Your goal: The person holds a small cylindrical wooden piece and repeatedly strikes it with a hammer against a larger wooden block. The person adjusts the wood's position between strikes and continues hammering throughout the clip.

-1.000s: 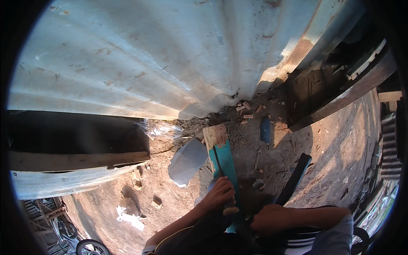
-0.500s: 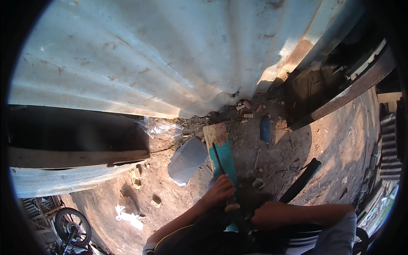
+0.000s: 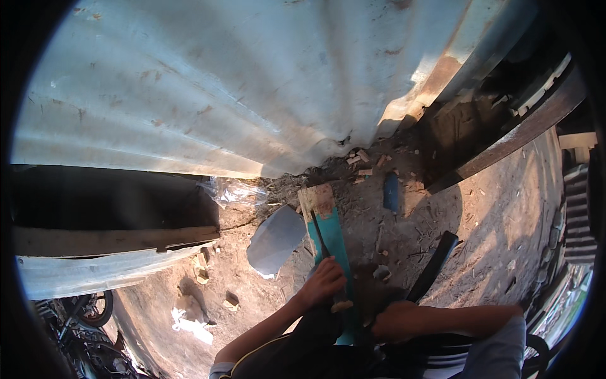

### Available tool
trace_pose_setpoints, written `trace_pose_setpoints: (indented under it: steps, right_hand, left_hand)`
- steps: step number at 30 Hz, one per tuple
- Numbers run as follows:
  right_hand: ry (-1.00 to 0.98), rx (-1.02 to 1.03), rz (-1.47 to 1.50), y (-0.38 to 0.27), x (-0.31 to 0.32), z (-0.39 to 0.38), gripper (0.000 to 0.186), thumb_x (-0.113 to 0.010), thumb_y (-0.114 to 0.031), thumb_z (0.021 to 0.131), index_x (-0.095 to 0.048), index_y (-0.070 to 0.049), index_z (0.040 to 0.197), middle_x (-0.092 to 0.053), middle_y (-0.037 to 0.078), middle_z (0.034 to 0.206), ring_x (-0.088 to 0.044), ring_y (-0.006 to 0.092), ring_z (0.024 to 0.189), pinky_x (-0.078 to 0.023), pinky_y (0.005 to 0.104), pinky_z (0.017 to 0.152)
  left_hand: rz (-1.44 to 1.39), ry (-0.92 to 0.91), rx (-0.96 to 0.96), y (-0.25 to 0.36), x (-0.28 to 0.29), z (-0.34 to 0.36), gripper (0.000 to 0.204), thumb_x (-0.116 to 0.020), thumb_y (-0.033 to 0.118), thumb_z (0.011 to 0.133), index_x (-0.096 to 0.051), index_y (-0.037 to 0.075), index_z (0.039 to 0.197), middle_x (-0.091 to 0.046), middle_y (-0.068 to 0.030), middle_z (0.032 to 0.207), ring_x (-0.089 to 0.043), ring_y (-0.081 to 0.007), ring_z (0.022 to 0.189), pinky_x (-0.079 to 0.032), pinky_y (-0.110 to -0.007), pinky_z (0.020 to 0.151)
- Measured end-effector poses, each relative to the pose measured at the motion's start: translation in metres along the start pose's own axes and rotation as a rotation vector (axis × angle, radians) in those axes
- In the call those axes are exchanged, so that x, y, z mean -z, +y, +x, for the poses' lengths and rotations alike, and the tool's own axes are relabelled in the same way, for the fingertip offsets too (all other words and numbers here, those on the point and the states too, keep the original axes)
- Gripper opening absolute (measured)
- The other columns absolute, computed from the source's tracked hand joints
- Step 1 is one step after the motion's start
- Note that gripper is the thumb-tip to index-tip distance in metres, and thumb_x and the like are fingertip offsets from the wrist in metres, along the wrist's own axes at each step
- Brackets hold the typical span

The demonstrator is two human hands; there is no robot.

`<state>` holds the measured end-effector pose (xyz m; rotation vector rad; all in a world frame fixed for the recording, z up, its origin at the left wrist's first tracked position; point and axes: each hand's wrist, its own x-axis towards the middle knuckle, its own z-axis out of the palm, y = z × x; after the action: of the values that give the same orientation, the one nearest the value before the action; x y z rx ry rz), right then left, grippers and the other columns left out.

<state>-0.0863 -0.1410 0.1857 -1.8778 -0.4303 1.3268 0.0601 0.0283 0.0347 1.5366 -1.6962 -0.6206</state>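
My left hand (image 3: 323, 281) is closed around a long, thin, dark blade-like tool (image 3: 319, 232), whose narrow end points away from me. The tool lies along a turquoise-painted board (image 3: 332, 232) with a bare wood far end. A small tan piece (image 3: 341, 306) shows just below that hand, over the board's near part. My right hand (image 3: 390, 320) is curled low beside the board, close to my lap. Its fingers are lost in shadow, so what they hold cannot be made out.
Corrugated metal sheeting (image 3: 208, 82) rises ahead. On the dirt lie a grey slab (image 3: 276, 241), clear plastic (image 3: 235, 191), a blue object (image 3: 391, 192), a dark curved strip (image 3: 434, 266), wood scraps (image 3: 360, 156) and white litter (image 3: 192, 325). A motorbike (image 3: 95, 338) stands at the lower left.
The view has shifted slightly, with more of the motorbike showing at the lower left. Both hands keep nearly the same places against the board, and the left hand still grips the tool.
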Motion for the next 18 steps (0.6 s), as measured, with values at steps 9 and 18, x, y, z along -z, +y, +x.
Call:
trace_pose_setpoints:
  steps: [9, 18]
  right_hand:
    - [0.016, -0.099, 0.011, 0.002, -0.005, -0.003, 0.022, -0.061, -0.029, 0.083, -0.067, -0.012, 0.095, -0.068, 0.014, 0.089, -0.068, 0.0336, 0.086, -0.055, 0.0460, 0.073]
    - [0.006, -0.086, 0.008, -0.003, -0.003, -0.006, 0.024, -0.060, -0.030, 0.084, -0.066, -0.012, 0.099, -0.068, 0.015, 0.090, -0.068, 0.0343, 0.086, -0.055, 0.0457, 0.073]
  left_hand:
    - [-0.073, 0.010, 0.050, 0.023, 0.010, 0.006, 0.024, -0.066, 0.010, 0.068, -0.056, 0.004, 0.089, -0.050, -0.0126, 0.093, -0.053, -0.0301, 0.098, -0.035, -0.053, 0.105]
    - [-0.105, 0.031, 0.011, 0.024, 0.017, 0.013, 0.025, -0.068, 0.012, 0.067, -0.058, 0.003, 0.088, -0.050, -0.0123, 0.090, -0.052, -0.0304, 0.097, -0.036, -0.052, 0.103]
